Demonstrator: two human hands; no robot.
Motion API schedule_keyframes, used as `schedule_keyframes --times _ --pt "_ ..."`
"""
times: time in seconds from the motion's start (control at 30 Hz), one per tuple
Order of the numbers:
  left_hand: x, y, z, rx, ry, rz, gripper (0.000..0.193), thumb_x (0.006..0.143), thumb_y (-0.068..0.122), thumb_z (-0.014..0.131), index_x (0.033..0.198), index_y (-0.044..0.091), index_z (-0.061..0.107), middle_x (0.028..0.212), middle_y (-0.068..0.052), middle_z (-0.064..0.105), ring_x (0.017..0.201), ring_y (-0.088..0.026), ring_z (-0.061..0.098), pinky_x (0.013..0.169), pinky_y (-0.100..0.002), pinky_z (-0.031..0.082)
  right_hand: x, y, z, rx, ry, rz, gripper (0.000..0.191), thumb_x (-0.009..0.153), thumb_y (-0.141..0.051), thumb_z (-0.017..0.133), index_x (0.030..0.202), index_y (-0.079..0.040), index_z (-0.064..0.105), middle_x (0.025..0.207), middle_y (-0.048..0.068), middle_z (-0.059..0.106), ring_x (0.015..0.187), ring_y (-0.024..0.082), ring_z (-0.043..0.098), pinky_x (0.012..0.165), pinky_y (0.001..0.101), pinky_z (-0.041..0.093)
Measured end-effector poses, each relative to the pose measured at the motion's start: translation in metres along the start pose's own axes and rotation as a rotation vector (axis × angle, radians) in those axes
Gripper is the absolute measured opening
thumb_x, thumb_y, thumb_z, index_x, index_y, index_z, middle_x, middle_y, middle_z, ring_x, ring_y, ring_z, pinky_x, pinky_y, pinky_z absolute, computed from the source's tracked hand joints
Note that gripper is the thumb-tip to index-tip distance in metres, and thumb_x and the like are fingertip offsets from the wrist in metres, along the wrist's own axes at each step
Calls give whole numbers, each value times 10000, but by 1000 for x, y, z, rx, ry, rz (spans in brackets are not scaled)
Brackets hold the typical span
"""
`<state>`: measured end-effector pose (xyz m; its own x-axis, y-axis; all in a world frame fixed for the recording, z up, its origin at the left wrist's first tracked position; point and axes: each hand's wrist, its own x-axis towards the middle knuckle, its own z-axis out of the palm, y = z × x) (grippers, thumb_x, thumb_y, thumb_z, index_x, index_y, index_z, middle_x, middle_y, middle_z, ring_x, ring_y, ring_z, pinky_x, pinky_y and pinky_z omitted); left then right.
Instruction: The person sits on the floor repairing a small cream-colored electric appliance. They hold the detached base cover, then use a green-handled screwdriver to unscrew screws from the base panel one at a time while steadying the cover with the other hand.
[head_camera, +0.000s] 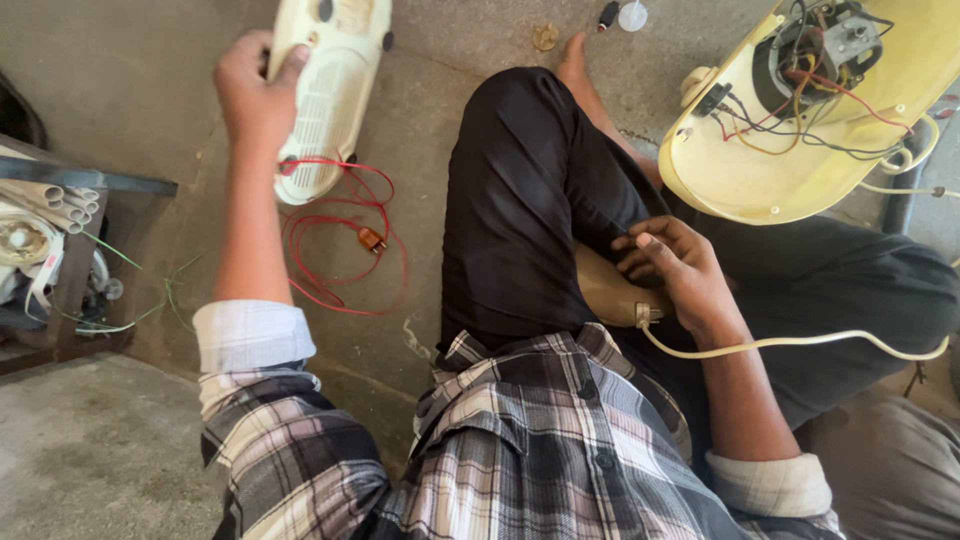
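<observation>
A single head-worn camera looks steeply down from above a seated person's chest, close to the body. The plaid shirt (520, 450) fills the bottom edge, the black-trousered lap (540, 200) the centre. The view faces forward over the knees to the concrete floor (150, 80). The left hand (255, 95) reaches the top-left, the right hand (675, 270) sits mid-right. No second view exists.

cream plastic cover (325, 90) glossy (ribbed); concrete floor (150, 80) rough, matt; checked shirt (520, 440) cloth.
</observation>
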<state>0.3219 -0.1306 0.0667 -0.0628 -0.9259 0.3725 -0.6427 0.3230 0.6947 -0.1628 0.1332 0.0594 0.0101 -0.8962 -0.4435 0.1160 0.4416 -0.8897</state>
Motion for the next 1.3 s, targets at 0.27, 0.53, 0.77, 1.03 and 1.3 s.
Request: schedule_keyframes --times 0.27,0.53,0.77,1.03,1.3 --pt "-82 22 75 500 -86 223 188 828 104 770 1010 64 742 915 -172 695 822 -391 679 691 -492 531 -3 -1 0 -14 26 -2 237 1024 -172 589 1158 23 609 1065 134 737 847 158 691 749 278 551" --pt "-174 10 124 663 -254 332 206 879 98 597 1073 88 666 1008 -73 618 923 -248 640 710 -382 534 -4 -3 4 -26 7 -11 247 1028 -179 599 1166 26 610 1059 144 735 843 154 685 760 274 549" --pt "-176 2 108 729 -249 414 233 858 124 612 1081 117 678 1018 -36 616 928 -215 614 698 -362 516 -4 -5 7 -61 28 -19 234 1028 -166 590 1163 24 603 1057 154 730 835 169 688 754 275 554" --pt "-149 20 52 638 -45 297 190 937 55 656 1122 69 697 1136 -95 661 1012 -305 645 843 -436 532 -6 -8 5 -63 38 -33 217 1034 -155 588 1163 18 601 1068 141 723 850 162 687 752 271 549" --pt "-100 59 -63 428 225 144 232 904 -24 809 1106 2 699 1048 -158 688 967 -372 663 840 -465 499 -7 -10 6 -67 38 -35 202 1039 -142 587 1163 16 606 1066 143 724 841 160 688 752 268 551"
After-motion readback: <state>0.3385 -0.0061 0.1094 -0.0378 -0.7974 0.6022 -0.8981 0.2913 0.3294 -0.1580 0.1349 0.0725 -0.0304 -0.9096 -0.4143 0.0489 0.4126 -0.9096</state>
